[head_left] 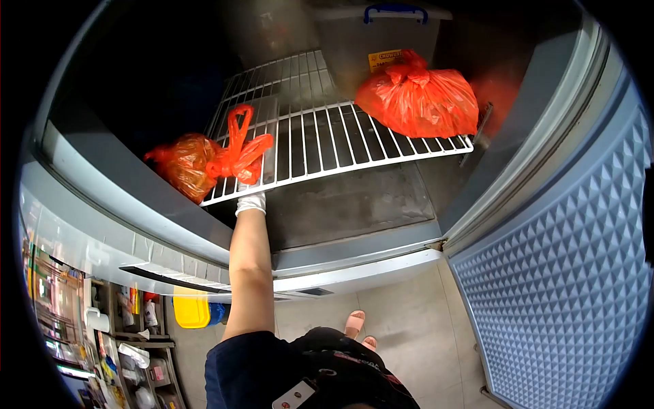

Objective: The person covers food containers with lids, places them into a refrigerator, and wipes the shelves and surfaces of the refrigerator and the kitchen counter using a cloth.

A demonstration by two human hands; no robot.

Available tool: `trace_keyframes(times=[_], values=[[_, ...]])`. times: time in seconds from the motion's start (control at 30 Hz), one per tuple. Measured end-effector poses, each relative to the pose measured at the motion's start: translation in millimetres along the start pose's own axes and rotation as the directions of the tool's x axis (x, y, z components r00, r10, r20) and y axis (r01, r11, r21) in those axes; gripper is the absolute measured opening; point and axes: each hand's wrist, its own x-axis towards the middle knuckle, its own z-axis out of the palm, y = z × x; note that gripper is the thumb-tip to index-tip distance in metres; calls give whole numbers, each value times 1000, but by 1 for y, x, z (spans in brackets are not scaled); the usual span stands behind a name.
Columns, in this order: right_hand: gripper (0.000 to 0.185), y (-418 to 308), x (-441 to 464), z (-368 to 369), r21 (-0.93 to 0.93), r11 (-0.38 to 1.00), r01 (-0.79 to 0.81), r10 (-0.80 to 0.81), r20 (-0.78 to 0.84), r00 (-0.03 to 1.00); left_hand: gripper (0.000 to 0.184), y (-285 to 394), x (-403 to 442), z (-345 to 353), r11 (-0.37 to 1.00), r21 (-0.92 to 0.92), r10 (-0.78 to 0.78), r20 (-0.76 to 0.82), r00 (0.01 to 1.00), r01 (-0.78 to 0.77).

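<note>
Two red plastic bags sit on one white wire shelf [364, 159] inside a cabinet: the bag with tied loops [185, 162] lies at ten o'clock by the shelf's near left corner, and the larger red bag [422, 102] rests between one and two o'clock by the right end. Behind the latter, between twelve and one, stands one lidded container [340, 51] with one blue handle [395, 11] and one yellow label [383, 60]. One hand is in view, the left hand [251, 199] in a white glove; its bare forearm [250, 255] is extended nearly straight, rising from a dark sleeve [238, 365] at seven o'clock and pointing almost to twelve. The glove is at the shelf's front edge, just below the loops; the fingers are mostly hidden, so I can't tell whether they are spread, pressed together or pinching anything, nor whether they touch the plastic. The looped bag's long axis runs roughly nine to three, with the rounded body toward nine and the knot toward three; one loop stands up toward twelve, another leans toward two. One door [558, 273] with raised pyramid texture spans three to five o'clock, and two pink sandals [355, 323] show near six.
</note>
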Motion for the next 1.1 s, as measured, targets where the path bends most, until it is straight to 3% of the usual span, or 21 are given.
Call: trace_keyframes(times=[0.43,0.73,0.83,0.9,1.0,1.07,1.1], values=[[30,-3,7,-5,-10,1000,15,-16,-51,999,43,12,31,-8,965,256,76,-50,996,-60],[33,-5,8,-36,-11,999,30,-31,-114,993,42,12,40,-3,853,510,134,-8,991,-111],[35,-8,13,-61,9,998,60,-58,-148,987,41,11,42,-2,738,655,170,50,984,-161],[36,-11,19,-80,28,996,88,-82,-168,982,41,15,45,-1,585,776,217,132,967,-237],[37,-17,35,-108,75,980,186,-169,-184,968,40,21,48,5,282,861,255,358,898,-423],[38,-30,38,-106,104,958,269,-240,-232,943,40,22,44,16,127,805,259,537,803,-579],[37,-50,30,-91,376,912,167,-64,-271,960,39,20,31,24,84,759,271,607,747,-646]])
